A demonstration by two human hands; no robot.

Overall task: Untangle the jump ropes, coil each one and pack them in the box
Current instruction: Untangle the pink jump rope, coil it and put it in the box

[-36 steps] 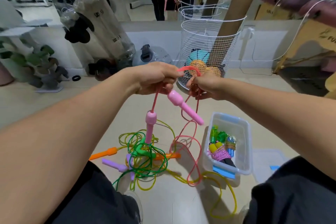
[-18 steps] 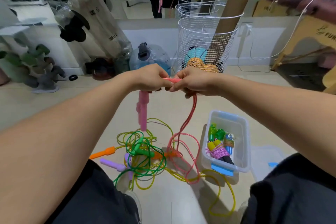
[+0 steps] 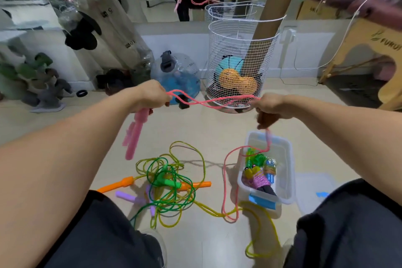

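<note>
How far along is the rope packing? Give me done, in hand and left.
Done: a few wound ropes already lie in the clear box. In hand: the pink rope is stretched between the left hand and right hand, its tail trailing to the floor. Left: the green, yellow, orange-handled and purple-handled tangle lies unsorted on the floor.

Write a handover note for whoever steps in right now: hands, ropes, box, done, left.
Left hand grips the pink rope with both pink handles hanging below it. Right hand grips the same rope, stretched between the hands; its tail drops to the floor beside the box.
Done: some coiled ropes lie in the box.
Left: coil and pack pink; untangle the floor pile of green, yellow, orange and purple.
</note>
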